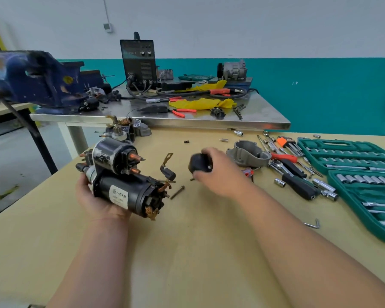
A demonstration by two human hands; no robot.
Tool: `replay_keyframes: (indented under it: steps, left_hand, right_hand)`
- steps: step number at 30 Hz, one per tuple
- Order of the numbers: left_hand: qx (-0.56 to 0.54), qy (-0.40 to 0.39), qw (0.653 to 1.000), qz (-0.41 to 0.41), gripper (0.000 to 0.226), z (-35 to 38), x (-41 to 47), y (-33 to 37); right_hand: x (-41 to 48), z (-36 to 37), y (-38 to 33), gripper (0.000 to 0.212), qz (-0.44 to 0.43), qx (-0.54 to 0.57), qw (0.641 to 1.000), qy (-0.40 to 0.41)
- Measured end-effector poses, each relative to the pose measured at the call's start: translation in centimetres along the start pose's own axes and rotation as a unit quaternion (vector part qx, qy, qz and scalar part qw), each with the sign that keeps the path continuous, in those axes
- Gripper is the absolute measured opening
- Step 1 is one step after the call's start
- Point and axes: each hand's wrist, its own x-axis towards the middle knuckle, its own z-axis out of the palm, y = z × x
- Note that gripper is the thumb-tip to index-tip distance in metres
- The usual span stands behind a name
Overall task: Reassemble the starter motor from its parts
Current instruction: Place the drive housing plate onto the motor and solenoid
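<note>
The black cylindrical starter motor (120, 185), solenoid fitted, is gripped in the left hand (93, 201) over the tan bench (187, 252), brush end exposed. A round black end cap (200, 163) is clutched by the right hand (218, 174); capping and bolting seem outstanding.

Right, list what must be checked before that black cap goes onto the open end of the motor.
1. Support: ok, the left hand cradles the starter motor from below.
2. Grip: ok, the right hand holds the black end cap, apart from the motor.
3. Facing: ok, the brush end is exposed and turned toward the cap.
4. Brushes seated: cannot tell, too small to see.
5. Wiring tucked in: not ok, the lead with its brass tab sticks up past the brush end.
6. Fasteners in reach: ok, a long bolt lies on the table beside the motor; a second one, cannot tell.
</note>
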Motion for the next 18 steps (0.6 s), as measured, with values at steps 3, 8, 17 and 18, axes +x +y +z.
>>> replay_keyframes:
  steps: [3, 8, 17, 18]
  left_hand:
    - [-0.011, 0.011, 1.0, -0.002, 0.032, -0.1, -0.1, -0.3]
    - [0.007, -0.001, 1.0, 0.012, 0.03, -0.4, -0.5, -0.4]
    - [0.02, -0.022, 0.999, 0.012, 0.024, -1.4, 0.8, -0.6]
    - [0.028, -0.029, 0.999, 0.011, 0.02, -1.2, 0.9, -0.6]
  right_hand:
    - [-1.5, 0.8, 1.7, 0.069, 0.004, -0.196, 0.979, -0.054]
    - [-0.2, 1.3, 0.9, 0.075, -0.006, -0.233, 0.972, -0.045]
    - [6.4, 6.6, -1.9, 0.067, 0.028, -0.31, 0.939, -0.145]
    - [6.7, 6.6, -1.6, 0.066, 0.041, -0.317, 0.934, -0.159]
